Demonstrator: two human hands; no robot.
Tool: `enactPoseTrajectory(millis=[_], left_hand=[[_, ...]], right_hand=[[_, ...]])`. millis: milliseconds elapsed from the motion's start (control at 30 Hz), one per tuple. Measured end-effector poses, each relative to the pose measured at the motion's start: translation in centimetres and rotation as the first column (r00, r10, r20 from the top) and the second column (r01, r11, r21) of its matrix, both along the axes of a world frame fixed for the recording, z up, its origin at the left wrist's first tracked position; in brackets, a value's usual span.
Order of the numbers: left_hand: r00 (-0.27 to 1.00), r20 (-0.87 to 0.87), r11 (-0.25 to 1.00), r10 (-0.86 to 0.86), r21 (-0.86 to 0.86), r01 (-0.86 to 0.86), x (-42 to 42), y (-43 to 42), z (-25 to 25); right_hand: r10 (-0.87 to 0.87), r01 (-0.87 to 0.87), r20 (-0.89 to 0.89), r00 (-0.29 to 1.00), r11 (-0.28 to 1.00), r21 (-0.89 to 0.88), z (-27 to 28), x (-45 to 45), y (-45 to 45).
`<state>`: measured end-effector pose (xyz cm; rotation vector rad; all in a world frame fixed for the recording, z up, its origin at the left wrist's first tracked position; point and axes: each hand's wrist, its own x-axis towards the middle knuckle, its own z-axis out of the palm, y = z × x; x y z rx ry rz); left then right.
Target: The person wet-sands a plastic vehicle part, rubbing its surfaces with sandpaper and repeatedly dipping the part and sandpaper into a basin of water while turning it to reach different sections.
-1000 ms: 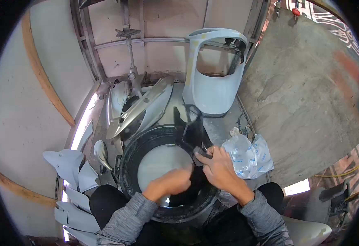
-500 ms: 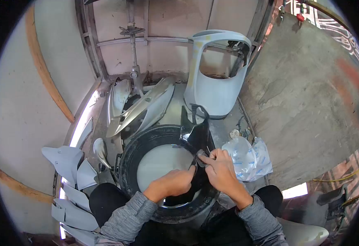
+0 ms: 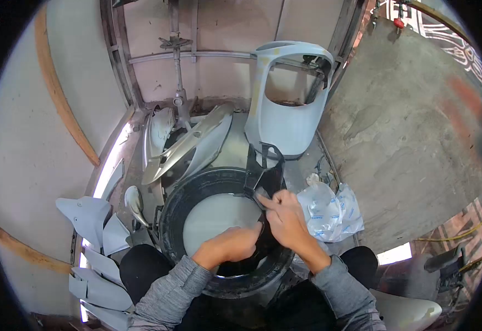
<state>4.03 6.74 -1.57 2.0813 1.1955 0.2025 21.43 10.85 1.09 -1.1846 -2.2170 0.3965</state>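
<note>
A glossy black plastic panel [image 3: 266,175] with a forked upper end stands tilted over a black round tub [image 3: 170,220] of cloudy whitish water [image 3: 216,218]. My left hand [image 3: 238,243] is closed around the panel's lower left edge, just above the water. With fingers pressed to the panel's face, my right hand [image 3: 286,218] holds a small grey piece of sandpaper [image 3: 261,194] against it. The fingers of both hands are slightly blurred, and part of the panel's lower end is hidden by them.
A white fairing with a large opening [image 3: 285,124] stands behind the tub. Silver curved panels [image 3: 188,144] lie at the back left, and grey-white panels [image 3: 89,215] are stacked at left. A clear plastic bag [image 3: 329,212] sits right of the tub, beside a leaning grey board [image 3: 400,138].
My right hand has slid up and left along the black panel with the sandpaper. The panel's top has shifted slightly right. My left hand keeps its grip in nearly the same place.
</note>
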Motion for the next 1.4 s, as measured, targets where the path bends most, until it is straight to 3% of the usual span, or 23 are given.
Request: enactPoseTrajectory(millis=[100, 200, 267, 333, 367, 667, 733, 833, 1033, 1200, 1300, 1400], left_hand=[[0.998, 0.039, 0.997, 0.058, 0.055, -0.060, -0.5, -0.1, 0.1], [0.998, 0.019, 0.998, 0.062, 0.022, -0.062, 0.3, -0.5, 0.5], [1.000, -0.025, 1.000, 0.014, -0.017, -0.014, 0.2, -0.2, 0.2], [0.999, 0.003, 0.998, 0.035, 0.052, -0.035, -0.4, 0.0, -0.1], [0.997, 0.049, 0.992, 0.060, 0.112, -0.065, -0.5, -0.1, -0.2], [0.997, 0.050, 0.991, 0.063, 0.115, -0.069, -1.3, 0.5, -0.7], [0.995, 0.055, 0.987, 0.081, 0.134, -0.088, -1.2, 0.2, -1.4], [0.997, 0.039, 0.993, 0.060, 0.099, -0.063, -0.1, -0.3, -2.1], [0.996, 0.054, 0.971, 0.074, 0.225, -0.084, -1.3, 0.1, -2.9], [0.998, 0.000, 0.990, 0.069, 0.126, -0.068, -1.3, -0.5, -1.0], [0.994, 0.018, 0.984, 0.110, 0.139, -0.111, -2.0, -0.6, -1.4], [0.995, -0.021, 0.984, 0.102, 0.147, -0.097, -1.4, -1.2, -1.2]], right_hand=[[-0.003, 0.005, 0.024, 1.000, 0.997, -0.071, -0.3, 1.2, -1.1], [0.025, -0.025, -0.014, 1.000, 1.000, -0.016, 0.7, -0.8, 0.7], [0.010, -0.011, -0.007, 1.000, 0.997, -0.071, 0.7, -1.0, 0.4], [-0.010, 0.007, -0.112, 0.994, 1.000, -0.025, -0.8, 0.3, -0.5], [-0.017, 0.011, -0.083, 0.996, 0.997, -0.076, -0.7, 0.9, -1.3], [-0.026, 0.022, -0.132, 0.991, 0.999, -0.033, -1.8, -0.1, -0.8], [-0.060, 0.052, -0.061, 0.996, 0.991, -0.121, -2.0, 0.2, -1.2], [-0.022, 0.017, -0.059, 0.998, 0.997, -0.076, -1.3, -1.0, 1.0], [-0.065, 0.045, -0.130, 0.989, 0.987, -0.151, -2.8, 0.2, -1.5], [-0.026, 0.012, -0.158, 0.987, 0.996, -0.092, -1.7, -1.7, 0.3], [-0.033, 0.013, -0.125, 0.992, 0.987, -0.161, -3.1, -0.6, -1.8], [0.020, -0.020, -0.071, 0.997, 1.000, 0.000, -1.8, -2.0, 0.7]])
